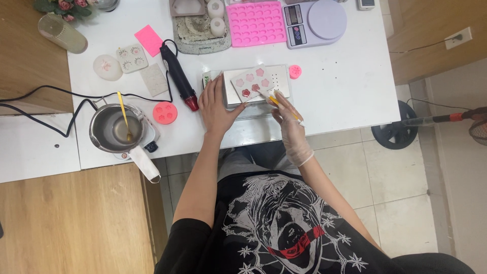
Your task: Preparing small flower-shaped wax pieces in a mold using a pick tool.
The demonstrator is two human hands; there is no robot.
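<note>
Left hand (215,104) lies spread beside the flower mould (252,81) — gloved right hand (288,115) pinches a yellow stick (284,107).

This looks like a small home craft workshop for casting wax or soap pieces. A white counter (345,86) carries a pink silicone mould tray (256,23), a digital kitchen scale (314,21), a metal melting pot (114,129) on a small electric heater, a black heat tool (178,76) and several small flower-shaped moulds (165,112). Tiled floor (401,203), wooden panels and a wall socket (459,37) suit a room in a house or small studio.
</note>
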